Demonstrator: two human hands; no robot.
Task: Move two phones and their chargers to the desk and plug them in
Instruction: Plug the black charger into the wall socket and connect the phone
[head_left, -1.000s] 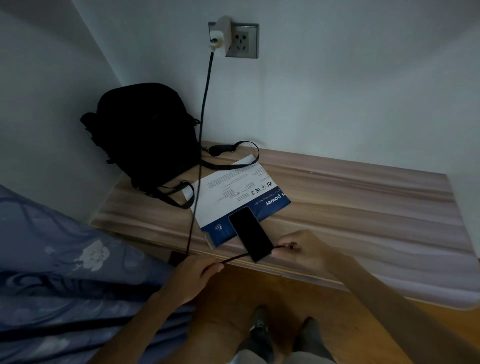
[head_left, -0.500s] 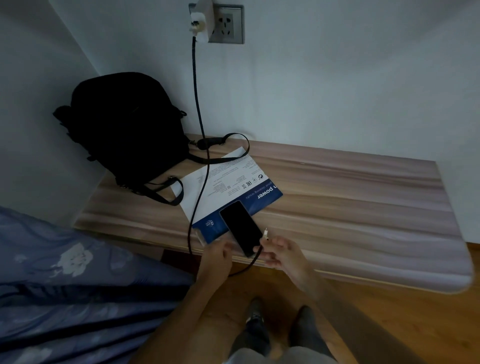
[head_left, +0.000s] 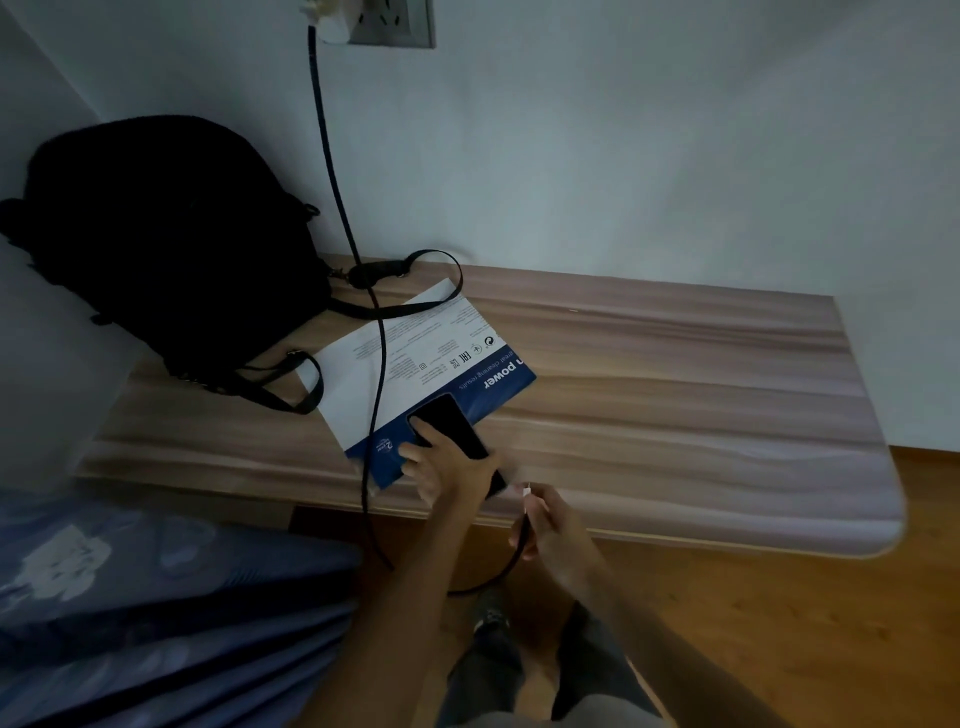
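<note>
A black phone (head_left: 453, 422) lies on a blue and white packet (head_left: 415, 364) near the front edge of the wooden desk (head_left: 675, 395). My left hand (head_left: 444, 465) rests on the phone's near end, fingers spread over it. My right hand (head_left: 545, 525) pinches the white plug end of a black cable (head_left: 332, 171), just right of the phone's bottom edge. The cable runs up to a white charger (head_left: 324, 18) plugged into the wall socket (head_left: 395, 23). Only one phone is in view.
A black backpack (head_left: 166, 244) stands at the desk's back left, its straps trailing over the packet. A blue floral bedcover (head_left: 156, 613) fills the lower left. My feet stand on a wooden floor (head_left: 779, 597) below the desk edge.
My left hand let go of the cable and came up onto the phone. My right hand carried the plug end close to the phone's bottom edge. The camera moved closer.
</note>
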